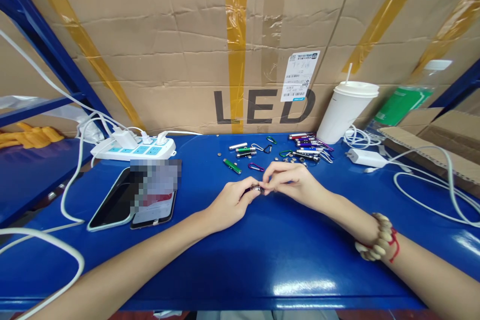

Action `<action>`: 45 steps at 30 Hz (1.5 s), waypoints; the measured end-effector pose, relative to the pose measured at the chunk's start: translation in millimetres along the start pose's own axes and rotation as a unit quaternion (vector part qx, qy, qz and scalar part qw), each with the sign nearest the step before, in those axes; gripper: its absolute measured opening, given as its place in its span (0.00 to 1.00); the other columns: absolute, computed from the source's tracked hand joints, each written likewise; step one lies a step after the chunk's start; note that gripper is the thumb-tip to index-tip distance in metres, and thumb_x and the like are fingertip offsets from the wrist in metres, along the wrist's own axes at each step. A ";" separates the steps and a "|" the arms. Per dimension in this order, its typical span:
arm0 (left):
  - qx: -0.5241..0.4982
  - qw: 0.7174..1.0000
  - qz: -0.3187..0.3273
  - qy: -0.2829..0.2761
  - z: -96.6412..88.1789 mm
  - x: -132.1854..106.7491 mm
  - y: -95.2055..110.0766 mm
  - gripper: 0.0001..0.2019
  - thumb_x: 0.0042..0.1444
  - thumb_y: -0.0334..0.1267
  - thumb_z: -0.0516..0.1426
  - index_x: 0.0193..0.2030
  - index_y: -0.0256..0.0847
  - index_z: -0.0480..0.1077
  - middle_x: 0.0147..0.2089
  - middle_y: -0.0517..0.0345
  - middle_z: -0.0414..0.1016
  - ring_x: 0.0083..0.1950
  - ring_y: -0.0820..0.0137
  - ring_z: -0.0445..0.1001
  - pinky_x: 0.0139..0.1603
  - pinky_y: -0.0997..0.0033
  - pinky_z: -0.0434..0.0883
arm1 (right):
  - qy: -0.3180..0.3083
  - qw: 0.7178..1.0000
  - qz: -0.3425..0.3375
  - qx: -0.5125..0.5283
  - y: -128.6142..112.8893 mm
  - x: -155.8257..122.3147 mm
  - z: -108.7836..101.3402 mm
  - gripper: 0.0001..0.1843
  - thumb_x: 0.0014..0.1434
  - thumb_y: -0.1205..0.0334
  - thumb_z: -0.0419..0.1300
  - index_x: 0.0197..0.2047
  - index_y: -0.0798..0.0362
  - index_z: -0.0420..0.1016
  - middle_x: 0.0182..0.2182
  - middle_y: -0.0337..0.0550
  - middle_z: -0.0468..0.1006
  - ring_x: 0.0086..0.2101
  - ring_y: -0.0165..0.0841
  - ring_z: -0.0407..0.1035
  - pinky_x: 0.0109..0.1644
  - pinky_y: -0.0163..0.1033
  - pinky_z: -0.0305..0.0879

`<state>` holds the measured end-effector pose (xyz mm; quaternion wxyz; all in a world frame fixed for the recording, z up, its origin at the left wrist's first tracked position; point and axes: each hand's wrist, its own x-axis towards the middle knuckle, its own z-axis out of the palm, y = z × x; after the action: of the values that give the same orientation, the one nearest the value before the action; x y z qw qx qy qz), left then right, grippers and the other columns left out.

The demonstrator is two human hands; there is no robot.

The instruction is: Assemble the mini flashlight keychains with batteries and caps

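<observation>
My left hand (229, 206) is closed round a small dark mini flashlight (256, 188), and its silver end pokes out past the fingers. My right hand (294, 184) pinches at that same end with thumb and fingertips; any small part between them is too hidden to make out. Just beyond the hands lie a green mini flashlight (232, 166), a purple carabiner clip (256, 166) and a black mini flashlight (246, 154). A pile of coloured mini flashlights (308, 149) with clips sits behind my right hand, with several small round silver pieces near it.
Two phones, one pale-edged (112, 200) and one dark (155, 212), lie left on the blue table (225, 270). Behind them is a white power strip (155, 149) with cables. A white cup (347, 110), a green-labelled bottle (403, 102) and a charger (366, 158) stand right. A cardboard box (180, 60) walls the back.
</observation>
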<state>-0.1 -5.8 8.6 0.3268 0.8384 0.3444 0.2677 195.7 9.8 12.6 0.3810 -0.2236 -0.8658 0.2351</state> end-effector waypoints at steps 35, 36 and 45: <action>0.055 0.989 0.043 0.133 6.6 -2.4 -2.9 0.09 0.57 0.34 0.52 0.43 0.42 0.70 0.41 0.58 0.77 0.36 0.72 0.74 0.39 0.76 0.70 | 0.094 0.951 0.277 0.101 -13.4 6.6 18.7 0.17 0.46 0.51 0.63 0.21 0.55 0.64 0.19 0.37 0.70 0.20 0.25 0.61 0.24 0.31 0.59; 0.055 0.989 0.040 0.134 6.6 -2.1 -2.8 0.09 0.58 0.33 0.51 0.42 0.42 0.71 0.40 0.58 0.77 0.35 0.72 0.74 0.39 0.76 0.70 | 0.100 0.955 0.265 0.084 -13.5 6.3 18.2 0.17 0.46 0.51 0.63 0.21 0.55 0.64 0.19 0.37 0.70 0.20 0.25 0.61 0.24 0.31 0.59; 0.062 0.992 0.021 0.104 5.4 -2.2 0.1 0.12 0.59 0.34 0.48 0.44 0.41 0.70 0.36 0.58 0.76 0.33 0.72 0.72 0.37 0.75 0.68 | 0.070 0.993 0.084 -0.034 -15.5 5.0 4.7 0.07 0.52 0.59 0.61 0.34 0.52 0.77 0.30 0.42 0.73 0.28 0.28 0.67 0.26 0.31 0.62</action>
<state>2.2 -9.4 4.7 0.2308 0.8318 0.3751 0.3378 185.8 -0.8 21.4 0.4122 -0.3241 -0.8224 0.2206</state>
